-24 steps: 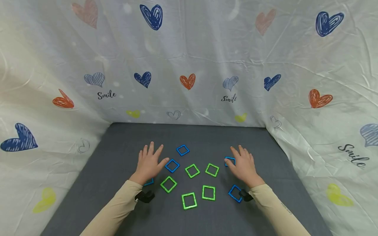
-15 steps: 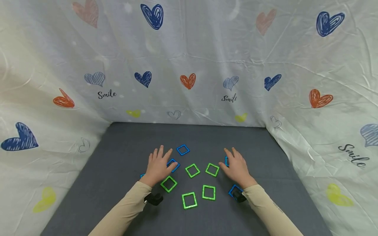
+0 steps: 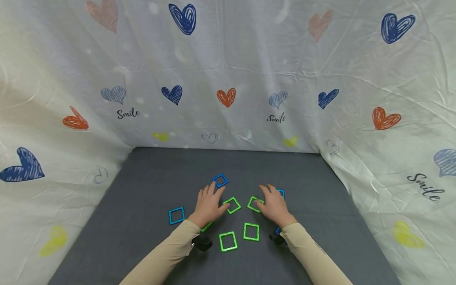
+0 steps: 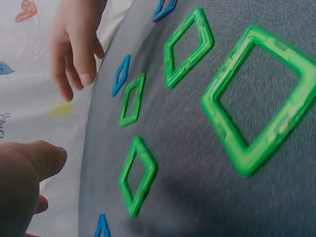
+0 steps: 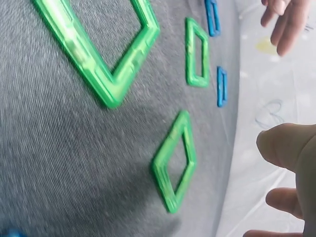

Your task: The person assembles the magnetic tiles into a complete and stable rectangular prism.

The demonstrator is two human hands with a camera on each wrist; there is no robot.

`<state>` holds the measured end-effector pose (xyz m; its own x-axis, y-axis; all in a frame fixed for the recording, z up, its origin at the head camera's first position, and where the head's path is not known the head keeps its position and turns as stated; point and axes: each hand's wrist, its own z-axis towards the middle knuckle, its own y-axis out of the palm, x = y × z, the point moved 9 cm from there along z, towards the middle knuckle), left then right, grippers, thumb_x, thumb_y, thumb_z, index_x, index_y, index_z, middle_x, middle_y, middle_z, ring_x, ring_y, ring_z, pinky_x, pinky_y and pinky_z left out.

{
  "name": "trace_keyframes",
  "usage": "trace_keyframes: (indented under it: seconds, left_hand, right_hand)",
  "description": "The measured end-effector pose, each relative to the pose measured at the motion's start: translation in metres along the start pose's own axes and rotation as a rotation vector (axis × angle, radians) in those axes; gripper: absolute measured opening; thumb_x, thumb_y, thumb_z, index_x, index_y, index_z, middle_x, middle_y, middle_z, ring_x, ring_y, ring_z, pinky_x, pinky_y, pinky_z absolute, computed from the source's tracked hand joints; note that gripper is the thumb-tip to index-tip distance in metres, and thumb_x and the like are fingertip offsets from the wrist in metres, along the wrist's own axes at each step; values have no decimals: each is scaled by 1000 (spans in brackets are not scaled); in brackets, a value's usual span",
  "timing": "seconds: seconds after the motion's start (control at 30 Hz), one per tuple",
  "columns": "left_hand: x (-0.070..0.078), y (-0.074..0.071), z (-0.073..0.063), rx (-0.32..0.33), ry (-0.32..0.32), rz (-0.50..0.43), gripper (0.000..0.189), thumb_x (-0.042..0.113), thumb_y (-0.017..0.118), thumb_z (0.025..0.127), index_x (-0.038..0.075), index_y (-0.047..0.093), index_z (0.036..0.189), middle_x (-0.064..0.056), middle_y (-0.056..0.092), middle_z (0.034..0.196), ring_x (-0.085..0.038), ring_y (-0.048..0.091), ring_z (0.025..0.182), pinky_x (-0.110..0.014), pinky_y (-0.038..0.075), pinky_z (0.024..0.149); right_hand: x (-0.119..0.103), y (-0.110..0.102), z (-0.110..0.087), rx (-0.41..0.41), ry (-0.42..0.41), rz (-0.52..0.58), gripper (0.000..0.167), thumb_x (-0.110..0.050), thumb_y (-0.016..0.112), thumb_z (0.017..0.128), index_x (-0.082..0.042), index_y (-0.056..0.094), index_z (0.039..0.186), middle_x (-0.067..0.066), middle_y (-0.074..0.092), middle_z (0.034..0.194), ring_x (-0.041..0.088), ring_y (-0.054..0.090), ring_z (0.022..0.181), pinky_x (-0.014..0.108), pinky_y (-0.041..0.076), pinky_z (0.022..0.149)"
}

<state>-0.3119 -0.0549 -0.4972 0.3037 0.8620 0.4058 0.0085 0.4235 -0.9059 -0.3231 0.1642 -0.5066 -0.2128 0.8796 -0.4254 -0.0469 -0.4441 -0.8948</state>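
Observation:
Flat square frames lie on a dark grey table top (image 3: 142,186), several green and several blue. My left hand (image 3: 213,199) hovers palm down with straight fingers, its thumb next to a green square (image 3: 232,205) and its fingertips just short of a blue square (image 3: 220,180). My right hand (image 3: 268,200) is also spread flat, its thumb at the edge of another green square (image 3: 253,204). Neither hand holds anything. A green square (image 3: 206,227) is partly hidden under my left wrist. In the left wrist view my thumb (image 4: 34,163) floats above a green square (image 4: 137,176).
Two more green squares (image 3: 228,242) (image 3: 251,232) lie between my forearms. Blue squares sit at the left (image 3: 176,215), behind my right hand (image 3: 281,192) and under my right wrist (image 3: 277,230). A white heart-printed sheet (image 3: 228,79) walls in the table at the back and sides.
Both hands have moved inward toward the middle green squares. The blue square at the left, earlier hidden by my left wrist, now shows in full.

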Motion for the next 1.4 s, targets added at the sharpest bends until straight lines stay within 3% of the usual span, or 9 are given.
trace_keyframes:
  seconds: [0.2, 0.47, 0.7, 0.83, 1.13, 1.4]
  left_hand:
    - [8, 15, 4, -7, 2, -15, 60, 38, 70, 94, 12, 55, 147, -28, 39, 158, -52, 40, 142, -69, 31, 116]
    - [15, 22, 3, 5, 1, -3, 54, 34, 73, 92, 13, 60, 140, -28, 45, 152, -51, 47, 136, -69, 35, 113]
    - [18, 26, 2, -8, 7, -14, 53, 34, 73, 93, 13, 60, 139, -29, 45, 153, -52, 46, 137, -69, 35, 113]
    - [19, 28, 1, -13, 11, -5, 53, 35, 73, 93, 13, 61, 139, -27, 46, 152, -51, 47, 137, -68, 36, 113]
    - [22, 29, -2, 50, 44, 11, 47, 33, 74, 92, 12, 66, 133, -24, 56, 144, -44, 55, 131, -66, 40, 111]
    - [21, 33, -4, 56, 52, 1, 45, 31, 74, 92, 12, 67, 132, -24, 58, 142, -44, 56, 130, -66, 40, 110]
  right_hand:
    - [-4, 14, 1, -21, -18, -8, 53, -28, 72, 94, -3, 60, 139, 27, 56, 140, 47, 59, 122, 60, 53, 96]
    - [-8, 28, 3, -39, -55, -26, 42, -22, 75, 90, -5, 69, 128, 24, 64, 128, 42, 65, 112, 55, 58, 85]
    - [-5, 35, 4, -48, -36, -37, 41, -21, 76, 89, -7, 70, 127, 23, 65, 127, 42, 62, 114, 57, 56, 89]
    - [-5, 38, 6, -56, -30, -74, 39, -21, 76, 89, -8, 71, 125, 21, 65, 125, 42, 61, 111, 56, 56, 85]
    - [-6, 41, 4, -69, -45, -143, 36, -17, 76, 89, -9, 73, 124, 18, 66, 123, 38, 59, 105, 53, 57, 80]
    - [-7, 41, 1, -63, -47, -144, 36, -17, 75, 89, -10, 73, 124, 17, 64, 120, 36, 58, 103, 51, 57, 76]
